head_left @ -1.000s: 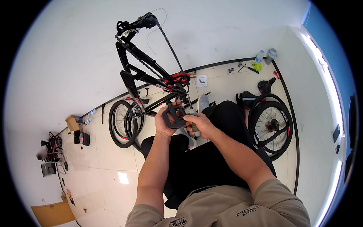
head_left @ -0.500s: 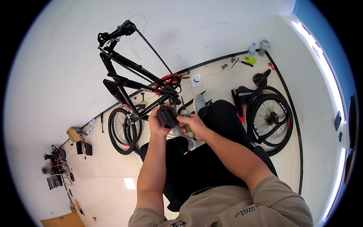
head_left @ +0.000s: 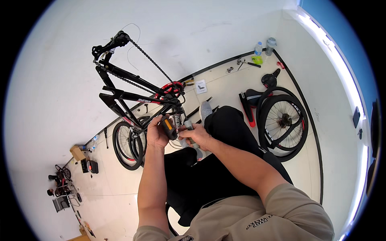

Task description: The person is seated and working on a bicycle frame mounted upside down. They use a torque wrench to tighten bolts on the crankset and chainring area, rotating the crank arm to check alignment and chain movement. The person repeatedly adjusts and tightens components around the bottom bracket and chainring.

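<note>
My left hand is closed around a black bicycle pedal, whose orange reflector strip faces up. A screwdriver with a grey-green handle is held in my right hand, close beside the pedal; its shaft points away from me. Just past both hands stands a black bicycle frame, upside down, with its chain hanging loosely and a red chainring near the floor. My fingers partly cover the pedal's left side and the screwdriver's handle.
Bicycle wheels lie at the right, near a saddle. More wheels stand left of my hands. By the far wall are a hammer, bottles and a paper leaflet. Boxes sit far left.
The pedal has turned in my left hand, so its orange reflector now shows. Both hands appear slightly further left and lower, and the whole view has shifted a little.
</note>
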Motion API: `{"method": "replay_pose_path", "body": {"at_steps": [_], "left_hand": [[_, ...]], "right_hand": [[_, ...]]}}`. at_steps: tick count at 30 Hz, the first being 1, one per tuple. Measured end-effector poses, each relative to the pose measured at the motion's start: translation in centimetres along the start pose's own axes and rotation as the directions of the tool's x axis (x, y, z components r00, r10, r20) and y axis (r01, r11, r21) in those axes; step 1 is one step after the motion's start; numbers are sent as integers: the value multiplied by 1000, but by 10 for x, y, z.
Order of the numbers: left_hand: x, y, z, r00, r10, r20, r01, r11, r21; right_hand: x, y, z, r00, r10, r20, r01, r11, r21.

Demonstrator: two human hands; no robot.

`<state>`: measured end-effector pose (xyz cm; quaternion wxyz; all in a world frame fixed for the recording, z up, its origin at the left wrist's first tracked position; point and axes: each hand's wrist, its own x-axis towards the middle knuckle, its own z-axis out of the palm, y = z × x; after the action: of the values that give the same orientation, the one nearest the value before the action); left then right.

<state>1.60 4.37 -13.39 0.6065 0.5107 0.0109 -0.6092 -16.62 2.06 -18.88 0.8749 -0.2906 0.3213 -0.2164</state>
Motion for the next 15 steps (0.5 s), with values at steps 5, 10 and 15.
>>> {"method": "replay_pose_path", "body": {"at_steps": [5,10,15], "left_hand": [[9,10,-4,1000,6,13,-7,993,116],[7,9,-10,999,36,-30,-29,975,221],[7,14,-10,997,51,-64,-32,963,269]], "right_hand": [[3,4,-2,998,-19,58,21,999,-35],[-2,7,-2,988,-7,153,0,999,47],[-12,-5,-1,968,2,250,-2,1000,-2]]}}
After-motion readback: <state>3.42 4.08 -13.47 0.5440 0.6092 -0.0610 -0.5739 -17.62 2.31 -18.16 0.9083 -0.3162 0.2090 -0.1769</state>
